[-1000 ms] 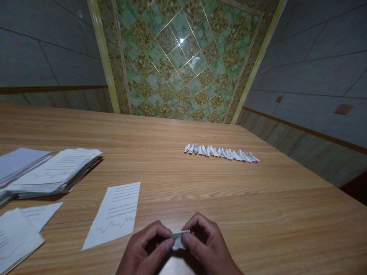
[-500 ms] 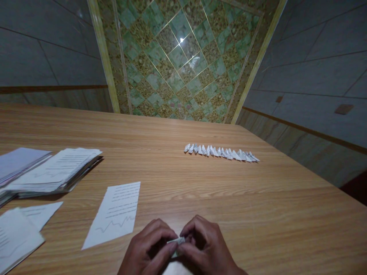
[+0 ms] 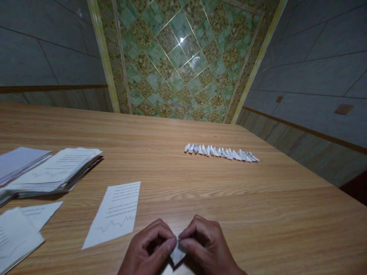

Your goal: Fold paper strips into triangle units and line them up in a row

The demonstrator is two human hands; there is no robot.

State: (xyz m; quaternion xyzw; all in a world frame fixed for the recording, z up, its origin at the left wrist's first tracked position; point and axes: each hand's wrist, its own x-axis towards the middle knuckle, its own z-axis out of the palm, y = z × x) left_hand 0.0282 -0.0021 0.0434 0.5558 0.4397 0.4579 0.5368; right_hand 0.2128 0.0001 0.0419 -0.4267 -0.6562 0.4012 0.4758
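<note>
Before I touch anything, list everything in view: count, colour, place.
table: one, brown, middle and bottom
folded paper: one, whitish, bottom centre
marked sheet: one, white, on the table, left of centre
paper stacks: two adjoining, lavender-topped and white-topped, left
loose papers: several, white, lower left, count unclear
folded pieces: one row, whitish, right of centre, too overlapped to count
tiled panel: one, green and gold, top centre
side walls: two, grey, left and right
wall plates: two, brownish, right wall
left hand: one, bare, fingers at the folded paper's left side
right hand: one, bare, fingers at its right side
</note>
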